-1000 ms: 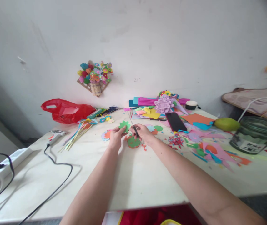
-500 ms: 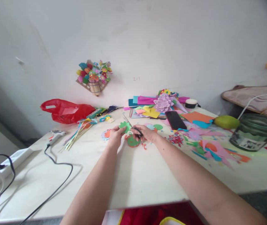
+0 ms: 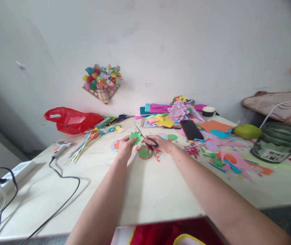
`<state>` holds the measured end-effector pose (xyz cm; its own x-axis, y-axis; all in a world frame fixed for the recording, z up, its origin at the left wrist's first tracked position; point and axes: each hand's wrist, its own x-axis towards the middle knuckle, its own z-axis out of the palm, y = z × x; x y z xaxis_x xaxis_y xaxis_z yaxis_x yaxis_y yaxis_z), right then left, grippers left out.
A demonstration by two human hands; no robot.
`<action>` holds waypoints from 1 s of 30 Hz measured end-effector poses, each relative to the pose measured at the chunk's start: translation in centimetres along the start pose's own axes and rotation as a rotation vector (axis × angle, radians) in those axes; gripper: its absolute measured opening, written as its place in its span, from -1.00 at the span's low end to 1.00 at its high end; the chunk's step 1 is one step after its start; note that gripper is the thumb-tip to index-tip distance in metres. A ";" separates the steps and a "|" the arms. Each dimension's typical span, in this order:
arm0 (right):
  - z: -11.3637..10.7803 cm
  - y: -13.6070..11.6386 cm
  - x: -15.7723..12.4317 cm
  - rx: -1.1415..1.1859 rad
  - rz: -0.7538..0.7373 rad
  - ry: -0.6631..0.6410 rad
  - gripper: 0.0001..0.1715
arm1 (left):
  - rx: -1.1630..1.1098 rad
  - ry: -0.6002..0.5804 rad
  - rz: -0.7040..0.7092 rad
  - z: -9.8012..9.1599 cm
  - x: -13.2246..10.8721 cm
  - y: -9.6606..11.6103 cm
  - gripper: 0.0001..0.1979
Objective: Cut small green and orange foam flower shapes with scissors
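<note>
My left hand (image 3: 125,147) pinches a green scalloped paper flower shape (image 3: 135,136) and holds it a little above the table. My right hand (image 3: 161,143) grips small black-handled scissors (image 3: 145,137), whose blades point up and left into the green shape. Just below both hands lies a green paper disc on a red piece (image 3: 144,152), with small red scraps beside it. Both forearms reach in from the bottom of the view.
A pale table (image 3: 140,190) carries coloured paper scraps (image 3: 227,160), a black phone (image 3: 190,129), stacked coloured sheets with a purple paper flower (image 3: 178,111), coloured sticks (image 3: 84,144), a red plastic bag (image 3: 71,119), a glue gun with its black cable (image 3: 61,147), a glass jar (image 3: 278,143) and a green fruit (image 3: 246,131). A paper bouquet (image 3: 102,81) hangs on the wall.
The scissors have tilted from pointing nearly straight up to pointing up and left into the green shape. My right hand has rotated slightly; the left hand still holds the green shape.
</note>
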<state>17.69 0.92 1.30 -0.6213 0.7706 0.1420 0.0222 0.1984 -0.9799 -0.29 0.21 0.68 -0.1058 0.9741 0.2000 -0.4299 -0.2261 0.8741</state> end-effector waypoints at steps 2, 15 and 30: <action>-0.1 0.1 0.0 -0.012 0.004 -0.005 -0.55 | -0.001 -0.005 0.000 0.0 0.0 0.1 -0.78; 0.0 -0.2 -0.2 -0.015 0.028 0.006 -0.51 | 0.000 -0.018 -0.012 0.3 -0.3 0.5 -0.75; -0.2 -0.2 -0.3 -0.020 0.053 0.022 -0.56 | 0.024 -0.037 -0.008 -0.4 0.1 0.0 -0.80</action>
<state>18.00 0.74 1.48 -0.6018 0.7932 0.0932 0.0708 0.1692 -0.9830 -0.70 0.30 0.53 -0.0690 0.9755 0.2087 -0.4085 -0.2185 0.8862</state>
